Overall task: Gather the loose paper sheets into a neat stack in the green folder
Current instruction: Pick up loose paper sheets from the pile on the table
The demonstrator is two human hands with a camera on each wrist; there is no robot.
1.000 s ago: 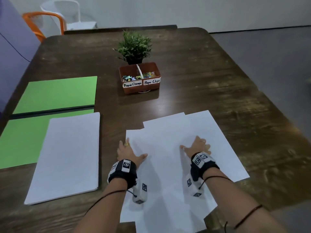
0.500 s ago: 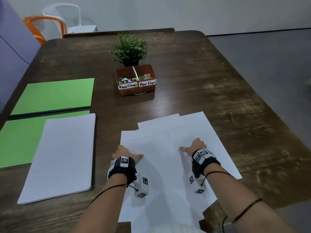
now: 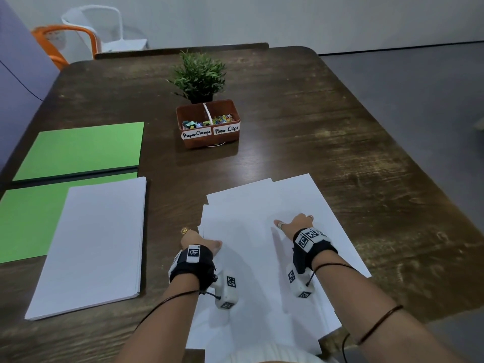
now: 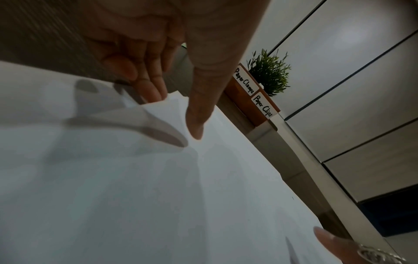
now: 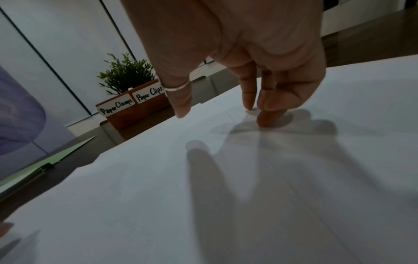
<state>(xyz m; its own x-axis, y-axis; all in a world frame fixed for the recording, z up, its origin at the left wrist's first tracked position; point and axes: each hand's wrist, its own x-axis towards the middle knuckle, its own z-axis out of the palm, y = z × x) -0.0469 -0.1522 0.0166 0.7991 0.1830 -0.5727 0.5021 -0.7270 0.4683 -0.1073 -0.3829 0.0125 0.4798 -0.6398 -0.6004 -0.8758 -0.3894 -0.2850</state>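
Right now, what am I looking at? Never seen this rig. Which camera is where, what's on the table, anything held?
No robot: a person works with bare hands. One camera sits on the head and looks down; one on each wrist looks along the fingers.

The left hand and right hand both press on the loose paper sheets spread on the wooden table. The left fingers sit at the sheets' edge. Nothing looks lifted.

To the left lies the open green folder with a neat paper stack on it. Behind stand a brown box labelled Paper Clamps and Paper Clips, and a small plant.
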